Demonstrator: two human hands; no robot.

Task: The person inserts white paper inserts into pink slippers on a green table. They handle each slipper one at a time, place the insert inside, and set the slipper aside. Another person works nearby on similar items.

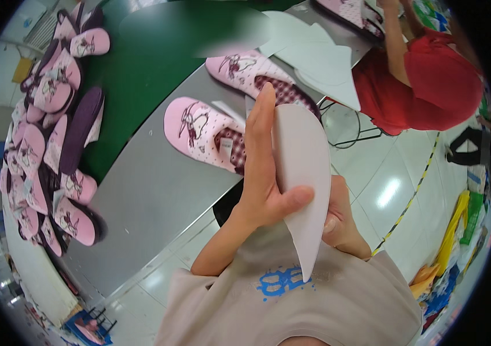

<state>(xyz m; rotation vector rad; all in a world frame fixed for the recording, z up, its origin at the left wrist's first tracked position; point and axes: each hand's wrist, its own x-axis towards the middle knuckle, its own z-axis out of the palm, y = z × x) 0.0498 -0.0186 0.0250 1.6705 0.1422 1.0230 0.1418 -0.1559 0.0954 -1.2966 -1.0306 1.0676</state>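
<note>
One pale, curved sheet (309,147) stands between the person's hands, beside the worktop (142,190). It looks light, smooth and springy, likely to crease if squeezed, so its long edges seem best to hold. The left hand (261,173) clasps one edge, thumb across the face, fingers extended; the right hand (342,222) is partly hidden, its grip unclear.

The left hand (261,173) grips a white sheet (303,144), the right hand (342,222) at its edge; two pink slippers (191,124) lie on the desk (147,190).
</note>
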